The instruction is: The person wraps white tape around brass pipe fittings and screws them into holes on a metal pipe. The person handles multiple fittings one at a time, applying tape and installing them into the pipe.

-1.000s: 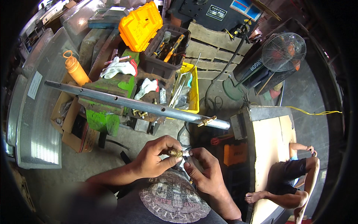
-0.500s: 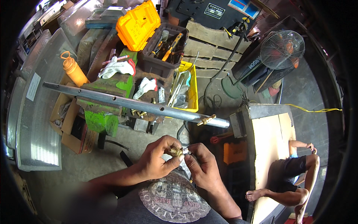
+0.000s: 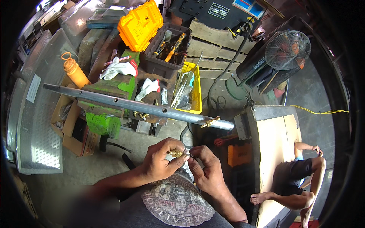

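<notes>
Where both hands meet: brass fitting (image 3: 175, 153) btwn L (image 3: 161, 164) & R (image 3: 203, 167) fingertips.

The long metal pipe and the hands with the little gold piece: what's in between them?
In the head view, mostly bare grey floor separates the long metal pipe from the left hand and right hand holding the small brass fitting.

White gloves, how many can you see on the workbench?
2. One white glove lies on the green vise beside the orange bottle; the other lies right of it, before the open toolbox. More may be hidden.
</notes>
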### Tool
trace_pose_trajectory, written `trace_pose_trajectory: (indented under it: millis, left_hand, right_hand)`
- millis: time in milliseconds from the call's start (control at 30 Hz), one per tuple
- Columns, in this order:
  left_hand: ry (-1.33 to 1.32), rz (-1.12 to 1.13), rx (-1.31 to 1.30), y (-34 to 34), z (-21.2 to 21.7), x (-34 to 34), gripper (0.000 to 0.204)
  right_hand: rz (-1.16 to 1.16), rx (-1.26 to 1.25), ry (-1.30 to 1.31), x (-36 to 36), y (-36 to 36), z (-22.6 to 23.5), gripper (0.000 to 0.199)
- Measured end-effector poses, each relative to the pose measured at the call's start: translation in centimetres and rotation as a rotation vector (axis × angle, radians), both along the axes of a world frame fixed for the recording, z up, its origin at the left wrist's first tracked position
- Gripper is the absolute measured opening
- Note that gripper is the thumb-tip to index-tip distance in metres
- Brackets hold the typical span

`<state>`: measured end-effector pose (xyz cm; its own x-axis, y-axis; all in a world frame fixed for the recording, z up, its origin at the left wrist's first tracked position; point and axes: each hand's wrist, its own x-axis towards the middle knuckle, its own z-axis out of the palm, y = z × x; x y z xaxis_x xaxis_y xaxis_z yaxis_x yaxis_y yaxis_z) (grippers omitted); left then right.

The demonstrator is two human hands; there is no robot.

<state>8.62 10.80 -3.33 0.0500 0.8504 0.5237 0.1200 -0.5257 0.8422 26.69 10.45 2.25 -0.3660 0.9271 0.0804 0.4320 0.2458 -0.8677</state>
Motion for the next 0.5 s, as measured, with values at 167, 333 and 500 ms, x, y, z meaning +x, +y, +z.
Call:
trace_pose_trajectory:
  millis: [167,333,500]
  left_hand:
    - [0.021,0.004,0.023,0.16,-0.15,0.09,0.027]
    - [0.036,0.007,0.046,0.16,-0.22,0.21,0.027]
    - [0.055,0.028,0.084,0.47,-0.39,0.4,0.028]
  right_hand:
    - [-0.004,0.036,0.0,0.05,-0.03,-0.17,0.011]
    - [-0.009,-0.001,0.022,0.15,-0.16,-0.22,0.011]
    - [-0.009,0.01,0.031,0.29,-0.04,-0.47,0.011]
